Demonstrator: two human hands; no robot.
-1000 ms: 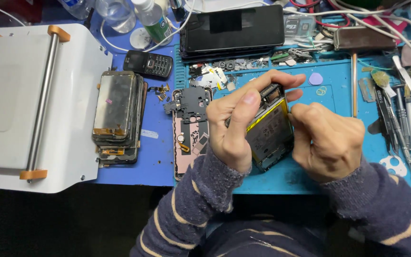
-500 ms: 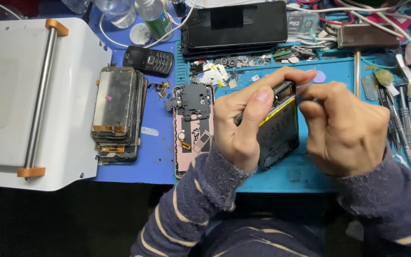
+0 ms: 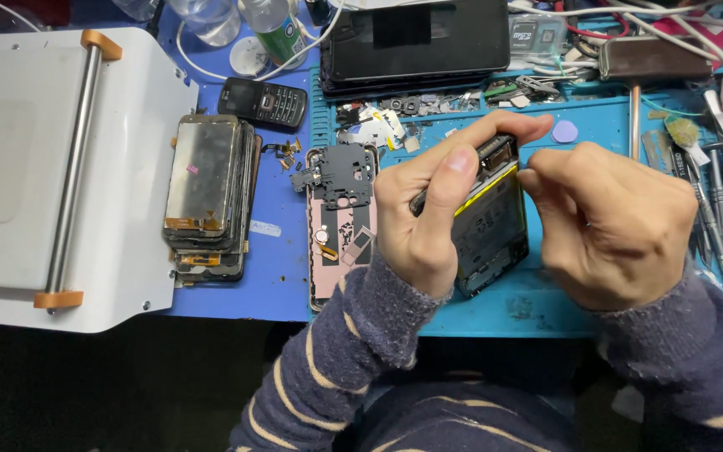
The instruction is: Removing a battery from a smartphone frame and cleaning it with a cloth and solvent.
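My left hand (image 3: 428,209) grips an opened phone (image 3: 489,226), back cover off, with a black battery and a yellow strip showing, tilted up off the blue mat (image 3: 546,305). My right hand (image 3: 608,222) is curled beside it, with its fingertips pinched at the phone's upper edge; whether they hold a small part or tool is hidden. Just left of my left hand lies a pink phone back cover (image 3: 338,243) with a black plastic frame piece (image 3: 338,176) on top.
A white machine with a metal roller (image 3: 69,167) fills the left. A stack of phone screens (image 3: 209,188) rests on its edge. A small keypad phone (image 3: 263,102), a dark tablet (image 3: 416,42), scattered small parts (image 3: 395,113) and several tools (image 3: 713,192) surround the mat.
Both hands lifted the phone slightly and tilted it more upright. My right hand's fingers moved up to the phone's top edge.
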